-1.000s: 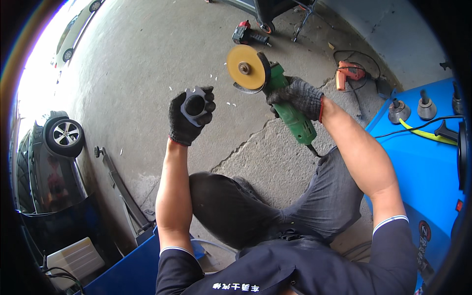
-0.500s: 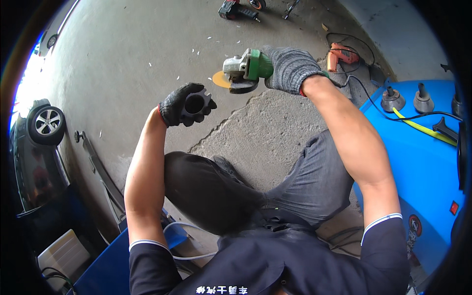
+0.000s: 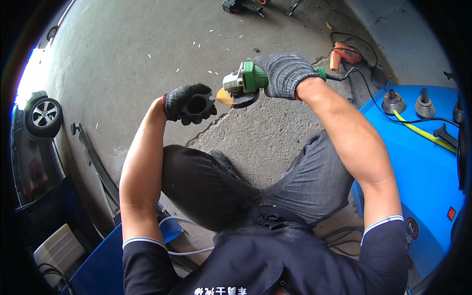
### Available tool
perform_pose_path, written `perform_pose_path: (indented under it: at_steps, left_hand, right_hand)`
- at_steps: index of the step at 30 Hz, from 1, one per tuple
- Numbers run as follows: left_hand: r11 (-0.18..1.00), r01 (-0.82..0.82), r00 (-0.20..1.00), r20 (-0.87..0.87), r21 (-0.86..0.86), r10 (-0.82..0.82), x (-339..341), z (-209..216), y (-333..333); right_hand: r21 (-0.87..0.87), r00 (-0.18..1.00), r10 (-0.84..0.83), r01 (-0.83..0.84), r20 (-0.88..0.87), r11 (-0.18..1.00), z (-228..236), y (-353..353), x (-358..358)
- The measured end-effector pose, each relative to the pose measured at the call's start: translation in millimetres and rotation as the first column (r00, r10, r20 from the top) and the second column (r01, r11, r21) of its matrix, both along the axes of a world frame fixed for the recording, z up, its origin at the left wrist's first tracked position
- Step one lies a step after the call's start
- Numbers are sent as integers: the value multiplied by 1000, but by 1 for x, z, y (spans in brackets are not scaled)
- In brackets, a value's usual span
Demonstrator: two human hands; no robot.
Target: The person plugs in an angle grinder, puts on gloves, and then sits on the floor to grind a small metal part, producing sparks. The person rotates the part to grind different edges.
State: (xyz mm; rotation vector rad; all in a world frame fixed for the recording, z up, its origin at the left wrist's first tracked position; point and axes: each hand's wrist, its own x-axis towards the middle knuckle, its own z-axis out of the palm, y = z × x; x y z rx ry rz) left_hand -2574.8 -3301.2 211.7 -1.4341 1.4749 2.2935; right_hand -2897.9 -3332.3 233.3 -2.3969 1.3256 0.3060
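Observation:
My gloved left hand is closed around a dark toothed gear with a round bore through its middle. In my gloved right hand is a green and silver angle grinder, gripped round its body. The grinder's yellowish disc points left and lies right beside the gear's teeth; I cannot tell whether they touch. A dark guard covers part of the disc. Both things are held above the floor, in front of my knees.
An orange corded drill and a dark power tool lie on the concrete floor. At right stands a blue machine carrying metal cones. The grinder's cord runs over it. A car wheel is at left.
The grinder has come slightly lower, and the gear has turned and moved a little right, so disc and gear are closer. The view has shifted slightly.

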Motion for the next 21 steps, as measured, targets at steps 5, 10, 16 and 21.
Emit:
perform_pose_path:
  at_steps: [5,10,16,21]
  left_hand:
    - [986,-60,995,94,154,46,-9,5,-4]
    - [985,-67,995,78,156,55,-9,3,-4]
    - [956,-126,983,164,266,84,-17,10,-7]
    - [986,-103,992,90,133,92,-13,5,-4]
  right_hand:
    - [5,1000,29,-29,1,1000,2,0,1]
    - [5,1000,18,-18,-15,1000,3,3,6]
    - [29,1000,21,-22,10,999,6,3,5]
    - [45,1000,12,-12,5,999,10,4,8]
